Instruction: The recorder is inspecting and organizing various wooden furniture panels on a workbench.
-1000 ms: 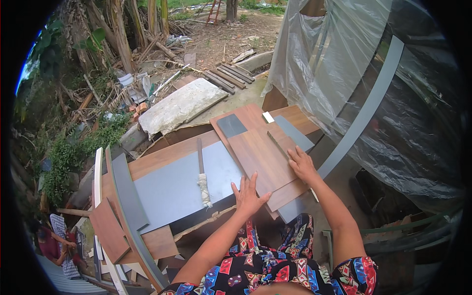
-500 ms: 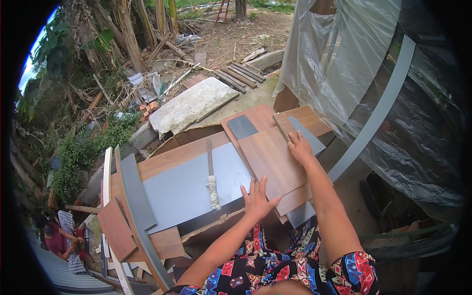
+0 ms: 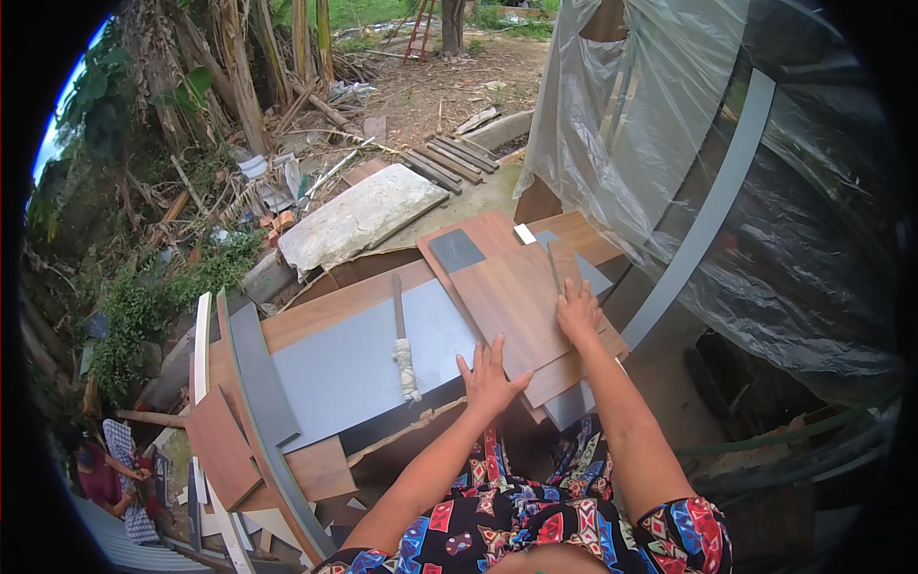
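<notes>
My left hand [image 3: 490, 380] is spread, fingers apart, against the near left edge of a stack of wood-grain boards. The top one is a large brown board [image 3: 507, 301], lying flat. At its right edge, my right hand [image 3: 579, 311] is closed round a small narrow wood-grain piece [image 3: 562, 268], which stands tilted with its edge showing. Part of that piece is hidden by the fingers. Beyond it a small white piece [image 3: 524, 233] and a grey piece [image 3: 598, 275] lie on another brown board [image 3: 580, 232]. A dark grey rectangle [image 3: 456, 250] rests at the stack's far left.
Left of the stack lies a grey-white panel [image 3: 359, 349] with a cloth-wrapped stick [image 3: 404, 354] on it. Long curved strips [image 3: 258, 411] lean at the left. Clear plastic sheeting [image 3: 660, 143] hangs at the right beside a tall grey strip [image 3: 708, 210]. Another person [image 3: 110, 474] sits at lower left.
My right hand has drawn back toward me and now has the narrow wood-grain piece raised in it. The white piece has come into sight. My left hand stays by the boards' edge.
</notes>
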Action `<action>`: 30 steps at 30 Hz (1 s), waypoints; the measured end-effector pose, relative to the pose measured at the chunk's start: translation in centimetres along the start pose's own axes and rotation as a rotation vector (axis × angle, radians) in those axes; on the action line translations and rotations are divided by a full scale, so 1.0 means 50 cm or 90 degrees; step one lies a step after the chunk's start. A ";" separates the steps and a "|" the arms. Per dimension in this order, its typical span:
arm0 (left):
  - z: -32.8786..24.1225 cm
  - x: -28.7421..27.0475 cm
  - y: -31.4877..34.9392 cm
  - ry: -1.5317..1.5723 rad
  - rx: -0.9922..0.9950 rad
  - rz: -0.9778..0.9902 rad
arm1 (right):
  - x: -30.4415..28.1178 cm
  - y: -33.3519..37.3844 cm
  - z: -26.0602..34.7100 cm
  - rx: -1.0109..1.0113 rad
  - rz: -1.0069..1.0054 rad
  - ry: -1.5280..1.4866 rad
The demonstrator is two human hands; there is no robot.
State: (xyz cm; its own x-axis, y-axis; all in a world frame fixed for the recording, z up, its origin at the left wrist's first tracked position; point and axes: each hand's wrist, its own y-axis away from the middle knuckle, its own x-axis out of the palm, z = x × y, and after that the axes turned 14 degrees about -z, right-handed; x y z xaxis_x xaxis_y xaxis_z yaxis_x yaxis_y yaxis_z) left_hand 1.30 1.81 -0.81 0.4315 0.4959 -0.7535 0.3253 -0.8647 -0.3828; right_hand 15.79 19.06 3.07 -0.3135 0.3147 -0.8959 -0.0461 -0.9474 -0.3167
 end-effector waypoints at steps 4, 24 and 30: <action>0.001 -0.001 -0.002 -0.004 -0.017 0.009 | -0.024 0.034 -0.003 0.016 0.006 0.010; 0.006 -0.003 0.000 0.025 -0.025 0.042 | -0.057 0.151 -0.036 -0.191 0.048 -0.094; 0.002 -0.001 -0.001 0.025 -0.042 0.046 | -0.064 0.160 -0.039 -0.326 0.143 -0.198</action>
State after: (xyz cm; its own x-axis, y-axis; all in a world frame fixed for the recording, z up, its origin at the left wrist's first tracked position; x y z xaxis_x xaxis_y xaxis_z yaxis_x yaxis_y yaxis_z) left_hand 1.19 1.79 -0.79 0.4887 0.4359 -0.7557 0.3456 -0.8921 -0.2911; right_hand 18.30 10.56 2.81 -0.5266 0.0075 -0.8501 0.4882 -0.8160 -0.3096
